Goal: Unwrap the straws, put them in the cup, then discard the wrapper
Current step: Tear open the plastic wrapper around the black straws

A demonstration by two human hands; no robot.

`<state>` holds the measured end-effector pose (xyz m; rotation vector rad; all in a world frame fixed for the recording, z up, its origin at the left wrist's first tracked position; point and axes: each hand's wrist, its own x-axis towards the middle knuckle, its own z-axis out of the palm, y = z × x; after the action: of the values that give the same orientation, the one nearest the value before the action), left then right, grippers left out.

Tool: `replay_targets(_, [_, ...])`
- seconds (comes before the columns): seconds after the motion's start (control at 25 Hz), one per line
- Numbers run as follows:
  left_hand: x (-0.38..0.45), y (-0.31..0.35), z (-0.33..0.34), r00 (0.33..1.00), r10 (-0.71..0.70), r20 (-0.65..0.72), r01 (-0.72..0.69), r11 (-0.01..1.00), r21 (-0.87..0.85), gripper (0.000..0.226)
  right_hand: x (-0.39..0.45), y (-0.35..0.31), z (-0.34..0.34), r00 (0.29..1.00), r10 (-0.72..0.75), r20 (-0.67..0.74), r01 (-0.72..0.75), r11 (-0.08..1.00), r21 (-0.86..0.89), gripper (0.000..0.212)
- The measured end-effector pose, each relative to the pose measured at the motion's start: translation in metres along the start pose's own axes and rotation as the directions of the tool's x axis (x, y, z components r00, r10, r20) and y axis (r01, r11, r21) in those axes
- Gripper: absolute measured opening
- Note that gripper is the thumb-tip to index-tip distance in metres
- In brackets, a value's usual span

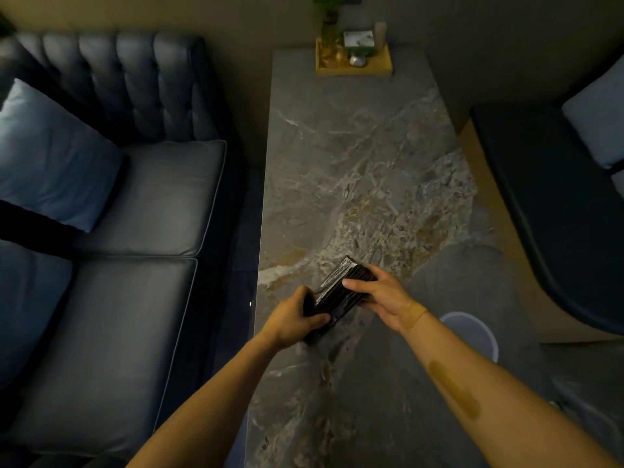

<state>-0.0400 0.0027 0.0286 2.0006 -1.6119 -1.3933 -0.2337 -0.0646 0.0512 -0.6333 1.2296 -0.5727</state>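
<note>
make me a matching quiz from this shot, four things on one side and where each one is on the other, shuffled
Things:
1. pack of black straws
2. wooden tray
3. blue cushion
4. white cup

Places:
A. on the sofa
B. far end of the table
C. held in both hands
D. beside the right forearm

Pairs: 1-C, 2-B, 3-A, 4-D

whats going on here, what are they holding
A person holds a pack of black straws in both hands over a marble table. The left hand grips the near end and the right hand the far end. The clear wrapper looks still on. A pale cup waits by the right forearm, with no straws showing in it.
</note>
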Motion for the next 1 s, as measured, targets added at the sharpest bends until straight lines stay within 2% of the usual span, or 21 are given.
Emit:
replay_targets(0.12, [-0.037,0.028,-0.006,0.999,0.033,-0.016,-0.035,0.979,-0.201,0.052,-0.031,-0.024,-0.001,0.991,-0.082,0.105,0.073,0.994,0.081,0.048])
replay_targets(0.2, [-0.058,0.044,-0.013,0.996,0.091,0.017,-0.081,0.941,-0.328,0.059,-0.055,-0.035,-0.008,0.973,-0.132,0.19,0.121,0.99,0.071,0.054])
replay_targets(0.32, [-0.082,0.072,-0.022,0.975,0.218,0.048,-0.151,0.803,-0.577,0.066,-0.087,-0.042,-0.016,0.944,-0.195,0.266,0.203,0.979,-0.004,0.051])
replay_targets(0.4, [-0.094,0.088,-0.019,0.962,0.274,0.026,-0.196,0.75,-0.632,0.061,-0.104,-0.042,-0.017,0.93,-0.217,0.297,0.23,0.973,-0.009,0.047])
replay_targets(0.48, [-0.103,0.099,-0.007,0.958,0.285,-0.043,-0.249,0.744,-0.62,0.043,-0.118,-0.038,-0.018,0.927,-0.224,0.3,0.234,0.972,0.003,0.046])
replay_targets(0.6, [-0.112,0.109,0.014,0.949,0.239,-0.203,-0.314,0.716,-0.624,0.031,-0.131,-0.03,-0.019,0.951,-0.239,0.196,0.245,0.97,-0.006,0.047])
replay_targets(0.68, [-0.118,0.118,0.03,0.92,0.189,-0.343,-0.361,0.749,-0.555,0.026,-0.142,-0.02,-0.023,0.949,-0.316,0.013,0.315,0.941,-0.119,0.049])
replay_targets(0.76, [-0.123,0.13,0.05,0.852,0.146,-0.503,-0.382,0.831,-0.405,0.027,-0.156,-0.005,-0.029,0.902,-0.412,-0.133,0.383,0.902,-0.199,0.051])
replay_targets(0.88, [-0.136,0.151,0.089,0.741,0.209,-0.638,-0.378,0.915,-0.139,0.026,-0.186,0.017,-0.043,0.904,-0.427,-0.002,0.423,0.896,-0.132,0.059])
replay_targets(1.0, [-0.152,0.17,0.128,0.705,0.355,-0.614,-0.398,0.915,0.071,0.04,-0.204,0.025,-0.068,0.902,-0.431,-0.028,0.428,0.901,-0.07,0.056])
